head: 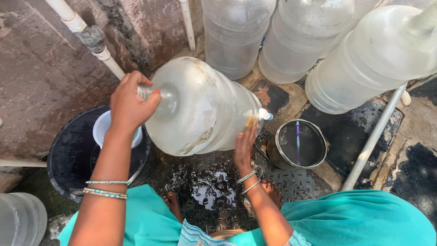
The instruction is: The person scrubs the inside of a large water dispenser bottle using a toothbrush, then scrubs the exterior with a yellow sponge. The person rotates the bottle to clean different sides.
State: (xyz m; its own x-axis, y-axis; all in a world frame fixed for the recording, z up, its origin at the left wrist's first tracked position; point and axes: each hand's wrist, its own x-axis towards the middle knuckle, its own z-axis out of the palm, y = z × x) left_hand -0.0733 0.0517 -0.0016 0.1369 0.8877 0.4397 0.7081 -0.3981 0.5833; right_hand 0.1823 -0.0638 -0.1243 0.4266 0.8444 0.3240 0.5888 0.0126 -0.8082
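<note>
A large clear plastic water jug (200, 107) lies tilted on its side in front of me, neck pointing left. My left hand (129, 105) is closed around its neck and mouth. Against the jug's lower side near its bottom rests my right hand (244, 143), fingers spread, beside a small white and blue tap (264, 115). Below the neck stands a black bucket (75, 150) with a white bowl (102, 127) inside it.
Several more clear jugs (236, 32) (378, 59) stand at the back and right, and another sits at the lower left (20, 218). A round metal pot (298, 143) holds water. White pipes (371, 141) (84, 32) cross the wet floor and wall.
</note>
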